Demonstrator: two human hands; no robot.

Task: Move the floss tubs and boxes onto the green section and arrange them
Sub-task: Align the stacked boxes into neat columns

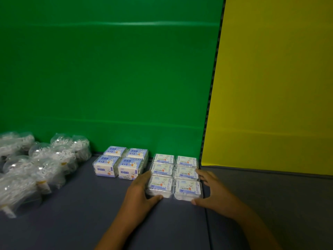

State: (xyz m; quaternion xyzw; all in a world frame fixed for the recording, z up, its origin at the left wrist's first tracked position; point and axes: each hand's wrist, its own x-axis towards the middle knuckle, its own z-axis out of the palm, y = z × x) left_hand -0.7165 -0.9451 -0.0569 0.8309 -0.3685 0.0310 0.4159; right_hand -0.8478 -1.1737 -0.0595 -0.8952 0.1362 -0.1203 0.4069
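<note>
Several small clear floss boxes with white and blue labels lie flat in two columns before the green backdrop. My left hand presses the left side of the front boxes, thumb at their front edge. My right hand cups the right side the same way. Neither hand has lifted a box. To the left stand taller blue and white floss boxes in a two by two block. Further left sit several round clear floss tubs full of white picks.
The surface is a blue-grey mat under the green backdrop, with a seam to a grey mat under the yellow backdrop. A dark strip divides the two backdrops.
</note>
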